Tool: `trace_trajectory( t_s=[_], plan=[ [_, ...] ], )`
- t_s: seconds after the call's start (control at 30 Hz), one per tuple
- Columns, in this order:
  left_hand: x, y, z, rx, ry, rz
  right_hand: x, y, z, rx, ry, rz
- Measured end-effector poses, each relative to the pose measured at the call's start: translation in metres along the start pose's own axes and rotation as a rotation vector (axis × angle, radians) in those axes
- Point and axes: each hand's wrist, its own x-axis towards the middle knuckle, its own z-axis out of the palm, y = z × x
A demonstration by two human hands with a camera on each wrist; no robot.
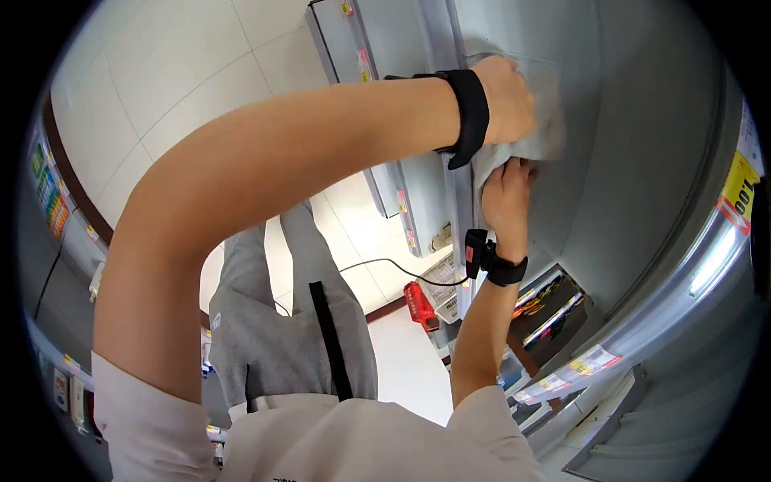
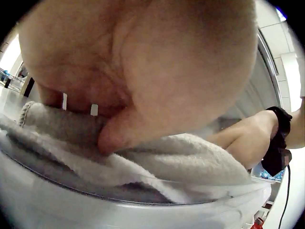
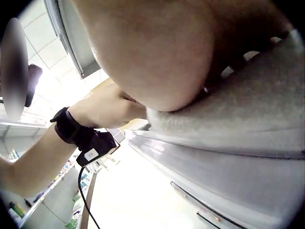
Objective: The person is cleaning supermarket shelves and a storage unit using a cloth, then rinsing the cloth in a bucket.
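A pale grey cloth [image 1: 544, 120] lies bunched on a grey shelf, along its front edge. My left hand [image 1: 504, 100] grips the cloth at the upper part; in the left wrist view its thumb and curled fingers hold a fold of the cloth [image 2: 190, 160]. Just below it in the head view, my right hand [image 1: 507, 201] holds the cloth's nearer part with bent fingers. From the right wrist, the cloth [image 3: 228, 112] shows under the heel of that hand, its fingertips hidden.
A curved shelf edge with price labels [image 1: 594, 361] runs along the right. Below the right hand are a red object [image 1: 421, 307], a white basket [image 1: 443, 281] and goods in a lower bay. A black cable [image 1: 385, 259] hangs from the right wrist. Tiled floor [image 1: 193, 72] lies at the left.
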Motion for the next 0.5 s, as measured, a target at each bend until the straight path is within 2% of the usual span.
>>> trace_trajectory(
  t_s=[0.13, 0.2, 0.33, 0.43, 0.5],
  plan=[
    [0.000, 0.001, 0.006, 0.024, 0.056, 0.015, -0.006, -0.009, -0.001, -0.065, -0.030, 0.121],
    [-0.001, 0.001, 0.009, 0.005, 0.096, 0.032, -0.008, -0.011, 0.005, -0.073, 0.082, 0.169],
    [0.001, 0.003, 0.013, 0.023, 0.139, 0.006, -0.009, -0.003, 0.011, -0.036, 0.135, 0.116],
    [0.005, 0.009, 0.012, 0.069, 0.089, 0.013, -0.011, 0.009, 0.009, -0.035, 0.150, 0.124],
    [0.010, 0.007, 0.010, 0.085, 0.086, 0.007, -0.004, 0.026, 0.004, -0.074, -0.008, 0.120]
  ],
)
